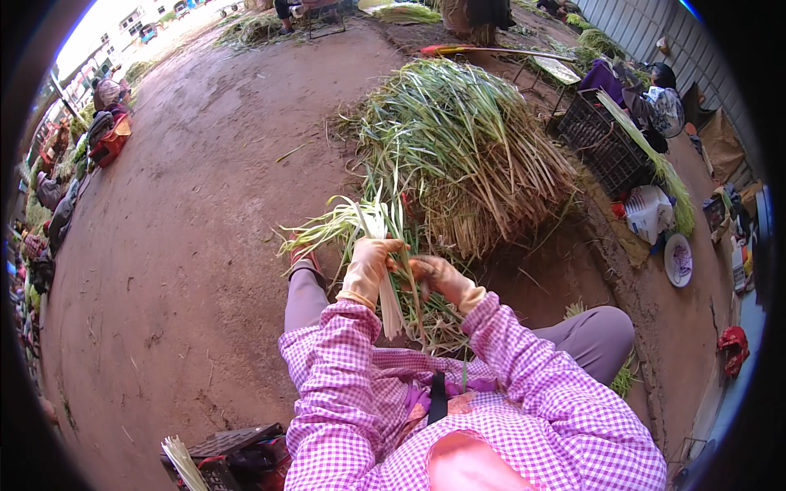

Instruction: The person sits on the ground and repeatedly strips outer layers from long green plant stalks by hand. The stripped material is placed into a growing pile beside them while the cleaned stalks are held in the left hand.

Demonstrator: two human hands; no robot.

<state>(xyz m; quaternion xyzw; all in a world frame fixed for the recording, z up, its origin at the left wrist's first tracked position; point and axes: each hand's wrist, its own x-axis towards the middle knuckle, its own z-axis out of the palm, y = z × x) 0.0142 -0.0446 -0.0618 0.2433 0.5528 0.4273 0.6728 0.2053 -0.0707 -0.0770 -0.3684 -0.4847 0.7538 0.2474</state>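
My left hand (367, 265), in a pale orange rubber glove, grips a bunch of pale, cleaned stalks (390, 307) with light green leaves (331, 230) fanning out above the fist. A single browner stalk (414, 301) hangs beside the bunch, passing between my two hands. My right hand (443, 281), gloved too and blurred, has its curled fingers at that stalk; whether they pinch it is unclear. Below the hands, stripped leaves and husks (443, 328) lie between my legs. Just beyond rises a large heap of uncleaned leafy green stalks (460, 153), their brownish root ends toward the right.
A black plastic crate (605, 144) with a long green bundle (666, 178) stands at right, near a seated person (660, 104). Close by are a white sack (648, 212) and a white basin (678, 261). Another crate (224, 466) sits behind my left side. A broom (491, 50) lies beyond the heap.
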